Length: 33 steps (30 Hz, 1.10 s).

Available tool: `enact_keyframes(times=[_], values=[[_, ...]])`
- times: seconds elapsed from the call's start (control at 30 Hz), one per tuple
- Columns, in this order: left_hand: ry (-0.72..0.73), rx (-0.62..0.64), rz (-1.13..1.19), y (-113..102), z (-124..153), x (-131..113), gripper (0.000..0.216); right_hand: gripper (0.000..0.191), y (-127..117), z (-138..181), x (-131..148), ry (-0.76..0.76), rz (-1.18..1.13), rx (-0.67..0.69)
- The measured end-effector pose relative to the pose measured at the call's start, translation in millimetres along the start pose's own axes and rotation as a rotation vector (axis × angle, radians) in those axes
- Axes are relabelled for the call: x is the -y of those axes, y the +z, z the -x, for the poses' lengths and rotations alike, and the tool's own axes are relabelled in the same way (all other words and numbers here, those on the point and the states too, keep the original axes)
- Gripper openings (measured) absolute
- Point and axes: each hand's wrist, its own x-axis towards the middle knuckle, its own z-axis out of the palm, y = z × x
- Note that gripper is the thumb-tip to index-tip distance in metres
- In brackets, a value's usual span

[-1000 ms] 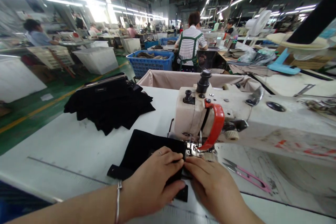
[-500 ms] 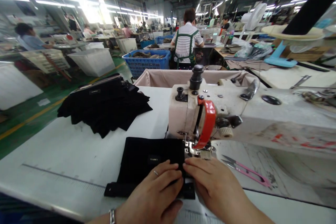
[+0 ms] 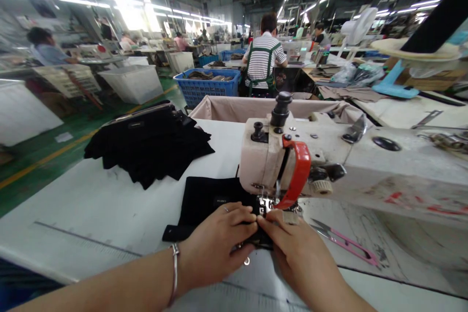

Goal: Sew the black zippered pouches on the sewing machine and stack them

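Observation:
A black fabric piece (image 3: 204, 195) with a small label lies on the sewing table, its right edge under the presser foot (image 3: 263, 204) of the sewing machine (image 3: 258, 156). A narrow black strip (image 3: 177, 233) runs along its near side. My left hand (image 3: 223, 234), with a ring and a bracelet, is closed on the fabric's near right part, thumb below and fingers on top. Close beside the presser foot, my right hand (image 3: 302, 248) pinches the same edge, its thumb mostly hidden. The two hands' fingertips nearly meet. A small shiny ring-shaped part (image 3: 246, 261) shows below my left thumb.
A pile of black fabric pieces (image 3: 149, 141) lies at the table's left. Pink-handled thread snips (image 3: 347, 243) rest right of my right hand. A ruler scale (image 3: 87, 240) marks the table. Behind are a cloth-lined bin (image 3: 219, 108), a blue basket (image 3: 208, 90) and a co-worker (image 3: 263, 58).
The fabric piece has moved away from me, further under the machine. Both hands have gone forward with it, and more of my left forearm shows. The view has shifted slightly.

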Motion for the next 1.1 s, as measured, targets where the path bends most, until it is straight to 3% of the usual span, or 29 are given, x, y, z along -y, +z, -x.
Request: enact_keyframes(times=[0.23,0.4,0.67,0.9,1.1], values=[[0.018,-0.016,0.006,-5,-17,16,0.031,0.047,-1,-7,1,0.083,0.054,0.041],[0.07,0.039,-0.051,-7,-25,31,0.028,0.053,-2,-5,3,0.131,0.075,0.077],[0.143,-0.076,-0.069,-1,-19,38,0.017,0.022,-13,-6,-4,0.144,-0.009,-0.163],[0.16,-0.072,0.134,-11,-24,50,0.012,0.017,-6,-8,-11,0.12,0.049,-0.182],[0.141,-0.093,0.123,-6,-23,46,0.013,0.009,-10,-10,-12,0.183,0.083,-0.133]])
